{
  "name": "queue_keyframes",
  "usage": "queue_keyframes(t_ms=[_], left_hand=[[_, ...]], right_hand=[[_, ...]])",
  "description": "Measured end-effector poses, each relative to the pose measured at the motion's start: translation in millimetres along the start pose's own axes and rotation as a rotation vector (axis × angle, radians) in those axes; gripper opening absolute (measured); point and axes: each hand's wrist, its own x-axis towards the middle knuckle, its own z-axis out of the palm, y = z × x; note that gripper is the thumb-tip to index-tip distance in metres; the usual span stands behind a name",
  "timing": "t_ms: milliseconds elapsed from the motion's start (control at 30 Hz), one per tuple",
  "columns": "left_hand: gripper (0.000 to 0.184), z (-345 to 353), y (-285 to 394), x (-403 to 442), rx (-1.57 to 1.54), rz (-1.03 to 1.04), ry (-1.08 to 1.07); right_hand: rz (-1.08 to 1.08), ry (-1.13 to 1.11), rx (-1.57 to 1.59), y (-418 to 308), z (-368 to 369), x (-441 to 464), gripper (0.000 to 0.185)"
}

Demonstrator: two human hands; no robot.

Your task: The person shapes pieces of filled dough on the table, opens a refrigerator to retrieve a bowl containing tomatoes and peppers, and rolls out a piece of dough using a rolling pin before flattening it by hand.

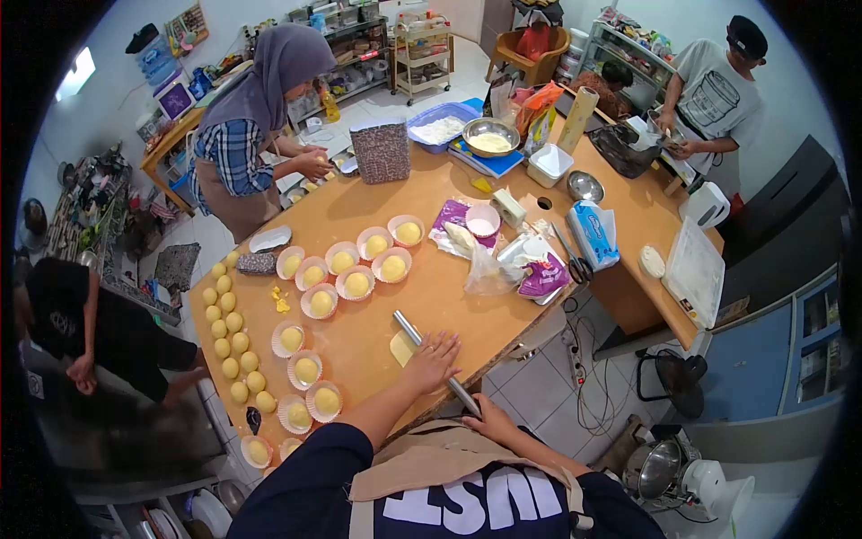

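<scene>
A metal rolling pin (409, 328) lies slantwise near the table's front edge, its upper end over a flat piece of pale dough (402, 348). My left hand (433, 361) rests on the middle of the pin with its fingers spread. Around the pin's lower end, at the table edge, my right hand (489, 419) is closed. Left of the pin, yellow dough balls in paper cups (356, 285) stand in groups. Farther left, several bare dough balls (231, 321) sit in rows. Small yellow scraps (281, 300) lie between these groups.
Across the table (503, 310) stand a purple packet (541, 277), scissors (576, 265), a tissue pack (593, 235), a steel bowl (491, 137) and a blue tray (440, 126). One person works at the far left side, another at the back right; a third stands at left.
</scene>
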Motion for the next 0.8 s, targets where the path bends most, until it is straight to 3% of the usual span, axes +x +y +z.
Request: queue_keyframes(t_ms=[133,233,300,433,533,633,800], left_hand=[[0.067,-11,7,21,0.056,-0.003,-0.053],[0.069,-23,10,28,-0.016,-0.021,0.062],[0.073,-25,7,20,-0.181,-0.143,0.233],[0.08,-4,-17,-17,-0.294,-0.433,0.636],[0.079,1,-30,-50,-0.298,-0.742,0.357],[0.077,-3,-33,-58,-0.33,-0.735,0.221],[0.064,-13,-29,-49,-0.387,-0.683,0.304]], right_hand=[[0.032,0.014,0.09,9,1,12,0.047],[-0.013,0.075,0.228,19,-2,21,0.038],[-0.065,0.119,0.315,11,-12,16,0.034],[-0.012,0.278,0.145,15,-28,36,0.036],[-0.046,0.4,-0.021,8,-48,59,0.037],[-0.053,0.437,-0.16,5,-60,81,0.039],[-0.161,0.47,-0.253,-6,-76,103,0.037]])
